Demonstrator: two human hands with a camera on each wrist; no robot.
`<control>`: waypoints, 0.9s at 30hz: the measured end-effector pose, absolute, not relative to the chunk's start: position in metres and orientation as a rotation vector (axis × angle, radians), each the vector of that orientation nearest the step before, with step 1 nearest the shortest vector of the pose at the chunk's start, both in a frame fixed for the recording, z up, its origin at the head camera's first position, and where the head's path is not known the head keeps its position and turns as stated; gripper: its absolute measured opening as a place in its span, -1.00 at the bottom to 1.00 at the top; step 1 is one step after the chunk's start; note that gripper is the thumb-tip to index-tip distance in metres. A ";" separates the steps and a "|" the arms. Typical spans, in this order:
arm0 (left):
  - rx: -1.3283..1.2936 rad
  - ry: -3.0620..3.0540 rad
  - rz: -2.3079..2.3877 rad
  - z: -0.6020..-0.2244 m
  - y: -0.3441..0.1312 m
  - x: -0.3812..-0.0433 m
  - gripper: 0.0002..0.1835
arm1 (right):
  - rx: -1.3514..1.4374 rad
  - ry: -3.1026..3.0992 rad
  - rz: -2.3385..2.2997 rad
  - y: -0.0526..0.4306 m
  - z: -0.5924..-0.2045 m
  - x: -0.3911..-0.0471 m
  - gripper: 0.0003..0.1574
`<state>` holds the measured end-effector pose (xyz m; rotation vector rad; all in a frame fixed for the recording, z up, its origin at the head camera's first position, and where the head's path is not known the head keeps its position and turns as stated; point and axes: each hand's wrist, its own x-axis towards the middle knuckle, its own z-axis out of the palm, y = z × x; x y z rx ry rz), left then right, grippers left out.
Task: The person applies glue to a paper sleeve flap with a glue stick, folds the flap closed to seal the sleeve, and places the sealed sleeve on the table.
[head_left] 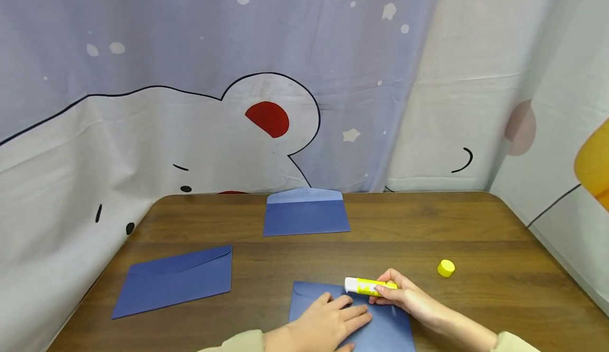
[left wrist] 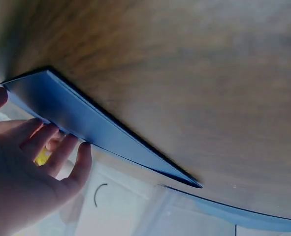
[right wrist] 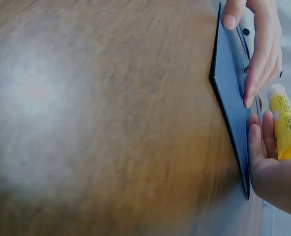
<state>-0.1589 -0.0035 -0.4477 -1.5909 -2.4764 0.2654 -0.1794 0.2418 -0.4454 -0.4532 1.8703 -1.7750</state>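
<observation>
A blue envelope lies on the table at the near middle, a curved flap line showing at its far left corner. My left hand rests on it with fingers spread; the left wrist view has the fingertips along the envelope's edge. In my right hand a yellow glue stick is held between thumb and fingers. Its white end points left, over the far edge of the envelope. In the right wrist view the glue stick tilts upward beside the envelope. Whether glue touches paper cannot be told.
A yellow cap stands on the wooden table to the right. At the left lies another blue envelope with its flap folded down. An envelope with a raised flap lies at the back edge, before a patterned curtain.
</observation>
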 end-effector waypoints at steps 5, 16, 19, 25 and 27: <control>-1.566 -2.414 0.324 -0.451 -0.001 -0.156 -0.40 | -0.439 1.888 -1.754 0.245 -0.447 -0.176 -0.78; -1.568 -2.750 -0.013 -0.433 -0.023 -0.160 -0.39 | -0.586 1.805 -1.858 0.248 -0.451 -0.177 -0.90; -1.358 -2.781 -0.066 -0.428 -0.041 -0.160 -0.45 | -0.602 1.817 -1.880 0.247 -0.453 -0.176 -0.89; -1.139 -2.850 -0.116 -0.425 -0.067 -0.163 -0.50 | -0.620 1.806 -1.890 0.249 -0.454 -0.175 -0.88; -1.158 -2.872 -0.158 -0.425 -0.073 -0.164 -0.50 | -0.606 1.817 -1.878 0.248 -0.453 -0.175 -0.90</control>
